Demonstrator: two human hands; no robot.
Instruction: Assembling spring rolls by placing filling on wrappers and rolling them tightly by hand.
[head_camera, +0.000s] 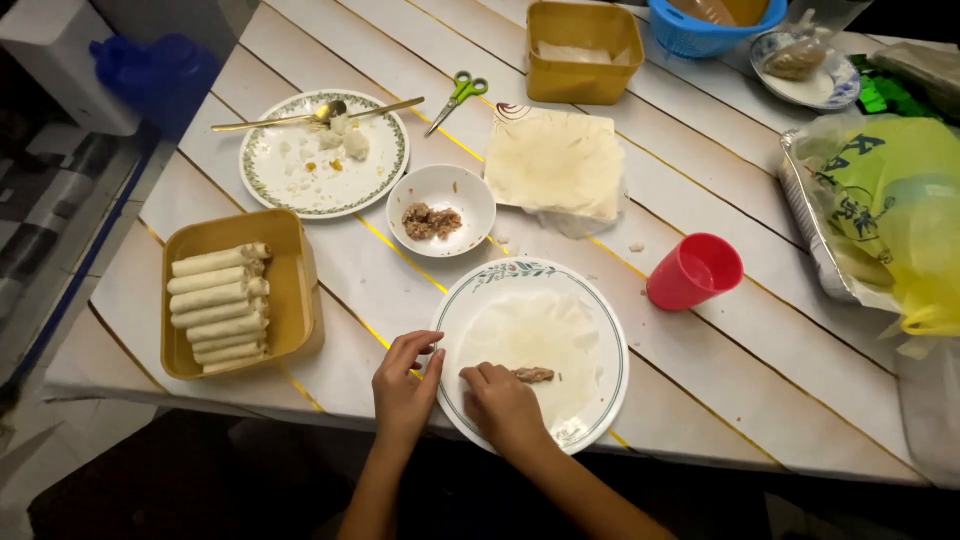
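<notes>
A white plate with a floral rim (598, 300) lies at the table's near edge, and a thin round wrapper (530, 330) is spread on it. A small strip of brown meat filling (534, 375) rests on the wrapper's near side. My right hand (503, 405) lies on the plate with its fingertips touching the left end of the filling. My left hand (404, 385) rests at the plate's left rim, fingers apart, holding nothing. A small white bowl (441, 190) with more brown filling stands just behind the plate.
A yellow tub (290, 290) at left holds several finished rolls. Behind are a used plate (300, 180) with spoon and fork, green scissors (456, 98), a wrapper stack (555, 160), another yellow tub (583, 55), a red cup (693, 272), and a foil tray under a yellow bag (880, 200).
</notes>
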